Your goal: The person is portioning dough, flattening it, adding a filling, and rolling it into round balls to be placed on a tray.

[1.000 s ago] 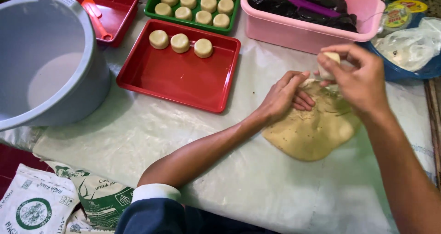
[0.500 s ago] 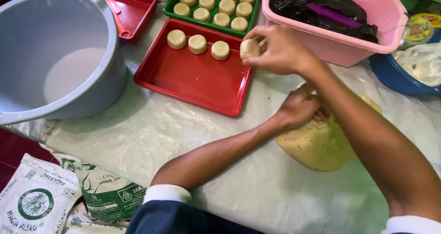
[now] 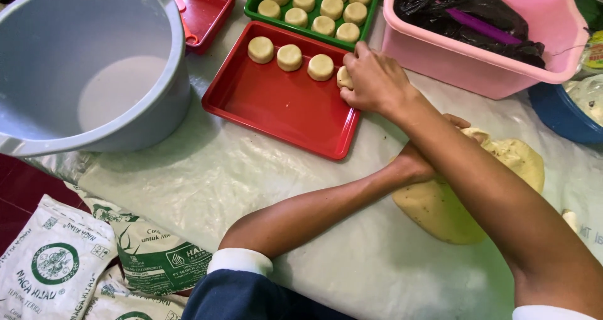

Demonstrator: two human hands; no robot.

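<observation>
— Since a moment back, right hand has come down from above the red tray onto its far right corner, its grip closed on a dough piece beside three dough rounds.

— And left hand?

— Right of that tray, pressed on the dough lump; its grip is hidden, I cannot tell.

— Surface?

— Bench under clear plastic sheet; grey bucket left of the tray, pink tub and green tray behind it

bucket: large grey bucket, far left
green tray: green tray of dough rounds, top
pink tub: pink tub holding black bag
sacks: white flour sacks, bottom left
</observation>
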